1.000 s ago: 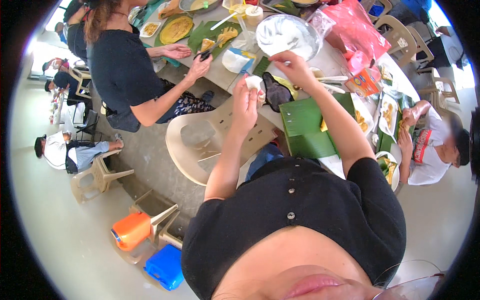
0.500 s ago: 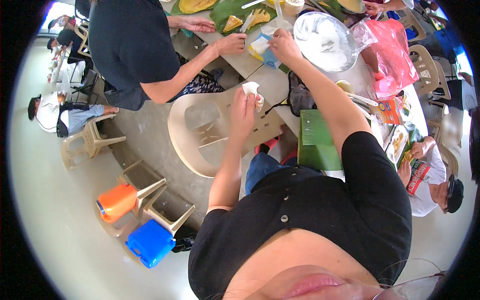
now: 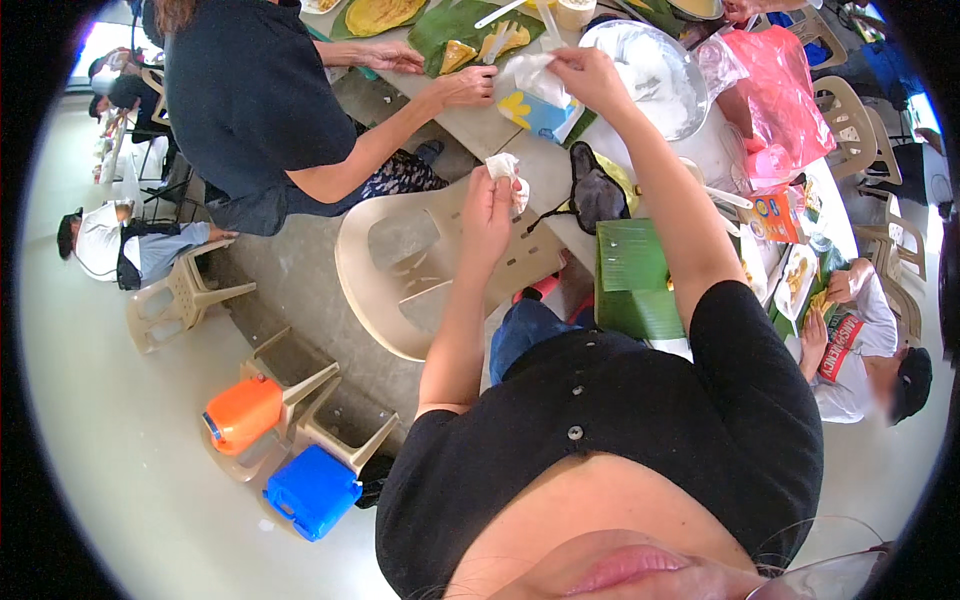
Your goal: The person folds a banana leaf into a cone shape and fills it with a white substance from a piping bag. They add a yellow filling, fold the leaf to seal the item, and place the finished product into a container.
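Over the seat of the beige plastic chair, my left hand [image 3: 487, 218] is closed around a crumpled white tissue [image 3: 503, 166]. Out over the table, my right hand [image 3: 594, 80] pinches another white tissue [image 3: 532, 76], which stands up from a tissue box [image 3: 548, 120]. That box is blue and white with a yellow flower and sits near the table's edge. Just beyond it lies a banana leaf [image 3: 425, 38] with folded yellow pieces of food [image 3: 457, 55], where another person's hand [image 3: 465, 86] holds a pale utensil.
A metal basin [image 3: 690, 100] with white powder stands right of the box, beside a pink plastic bag [image 3: 775, 95]. Cut green leaves [image 3: 632, 270] lie close before me. The beige chair [image 3: 365, 270] is at my left. A person in black [image 3: 255, 110] stands at the far left.
My right hand has risen slightly and moved a little right, drawing the tissue up out of the box. My left hand stays nearly in place with its tissue.
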Demonstrator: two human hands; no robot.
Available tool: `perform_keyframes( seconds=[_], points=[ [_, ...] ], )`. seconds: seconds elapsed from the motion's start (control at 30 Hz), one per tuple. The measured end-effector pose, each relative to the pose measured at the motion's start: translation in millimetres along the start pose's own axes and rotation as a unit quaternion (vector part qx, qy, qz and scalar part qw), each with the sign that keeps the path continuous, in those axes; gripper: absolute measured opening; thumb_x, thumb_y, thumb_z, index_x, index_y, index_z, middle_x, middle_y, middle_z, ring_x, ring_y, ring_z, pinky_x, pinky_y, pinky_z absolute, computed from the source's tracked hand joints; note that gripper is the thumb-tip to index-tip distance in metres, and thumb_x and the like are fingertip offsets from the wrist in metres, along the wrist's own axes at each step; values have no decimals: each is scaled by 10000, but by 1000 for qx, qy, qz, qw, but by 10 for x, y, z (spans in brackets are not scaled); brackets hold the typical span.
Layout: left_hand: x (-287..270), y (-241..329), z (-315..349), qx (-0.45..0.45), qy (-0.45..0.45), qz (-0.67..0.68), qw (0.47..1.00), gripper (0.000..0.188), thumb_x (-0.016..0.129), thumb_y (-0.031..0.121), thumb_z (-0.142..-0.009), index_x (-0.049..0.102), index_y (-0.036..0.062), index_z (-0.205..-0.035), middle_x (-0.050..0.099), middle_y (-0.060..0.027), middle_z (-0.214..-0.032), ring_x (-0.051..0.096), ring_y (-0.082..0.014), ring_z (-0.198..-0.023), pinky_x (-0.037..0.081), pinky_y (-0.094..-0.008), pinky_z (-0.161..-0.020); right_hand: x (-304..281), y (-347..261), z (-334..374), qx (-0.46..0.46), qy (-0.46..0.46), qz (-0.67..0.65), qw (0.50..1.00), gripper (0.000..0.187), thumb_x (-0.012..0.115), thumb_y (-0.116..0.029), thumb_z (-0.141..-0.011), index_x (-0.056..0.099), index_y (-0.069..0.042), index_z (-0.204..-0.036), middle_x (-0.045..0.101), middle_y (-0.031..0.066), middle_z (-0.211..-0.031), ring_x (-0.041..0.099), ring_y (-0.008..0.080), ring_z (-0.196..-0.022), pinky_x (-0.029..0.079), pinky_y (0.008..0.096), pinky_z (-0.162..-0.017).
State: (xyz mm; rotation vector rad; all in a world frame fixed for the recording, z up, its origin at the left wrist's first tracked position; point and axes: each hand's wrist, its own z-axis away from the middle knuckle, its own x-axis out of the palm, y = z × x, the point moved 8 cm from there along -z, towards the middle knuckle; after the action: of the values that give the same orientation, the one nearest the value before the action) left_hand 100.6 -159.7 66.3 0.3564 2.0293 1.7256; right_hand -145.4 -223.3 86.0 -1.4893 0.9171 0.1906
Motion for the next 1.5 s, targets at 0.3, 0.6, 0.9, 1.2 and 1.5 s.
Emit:
perform_keyframes(
  seconds=[0.3, 0.6, 0.9, 1.2, 1.5],
  points=[
    [83, -7, -10, 8, -3, 10, 1000, 225, 439, 159, -996, 573, -7, -1065, 520, -63, -944, 542, -125, -764, 452, -265, -686, -341, -120, 278, 17, 115, -158, 981, 264, 584, -126, -880, 638, -33, -1121, 653, 110, -874, 633, 174, -669, 500, 315, -626],
    [165, 136, -6, 53, 22, -29, 998, 168, 498, 110, -936, 584, -11, -1015, 553, -107, -963, 573, -213, -846, 467, -327, -743, -455, -1040, 1322, -196, -68, -247, 946, 251, 549, -80, -897, 644, -31, -1123, 601, 108, -1124, 574, 213, -1025, 462, 296, -855],
    [525, 811, 144, 94, -72, 79, 990, 242, 621, 110, -825, 623, 11, -1046, 654, -119, -996, 623, -257, -938, 475, -370, -838, -389, -580, 1742, -38, 43, -281, 958, 447, 790, -146, -741, 615, -70, -1145, 548, 53, -1102, 555, 163, -950, 467, 296, -789],
    [758, 939, 295, 197, -106, -43, 974, 360, 661, 103, -810, 579, 9, -1148, 632, -114, -1100, 615, -237, -1009, 485, -356, -868, -469, -509, 1893, 71, -111, -332, 934, 324, 800, -128, -704, 687, -7, -983, 599, 32, -1009, 575, 123, -925, 447, 282, -823],
    [801, 864, 418, 243, -100, -111, 958, 373, 634, 96, -794, 571, 7, -1151, 617, -135, -1105, 585, -290, -1037, 446, -388, -904, -606, -586, 1998, 84, -86, -314, 942, 272, 782, -79, -727, 679, -6, -967, 693, 29, -873, 612, 75, -775, 496, 252, -714]
  ],
)
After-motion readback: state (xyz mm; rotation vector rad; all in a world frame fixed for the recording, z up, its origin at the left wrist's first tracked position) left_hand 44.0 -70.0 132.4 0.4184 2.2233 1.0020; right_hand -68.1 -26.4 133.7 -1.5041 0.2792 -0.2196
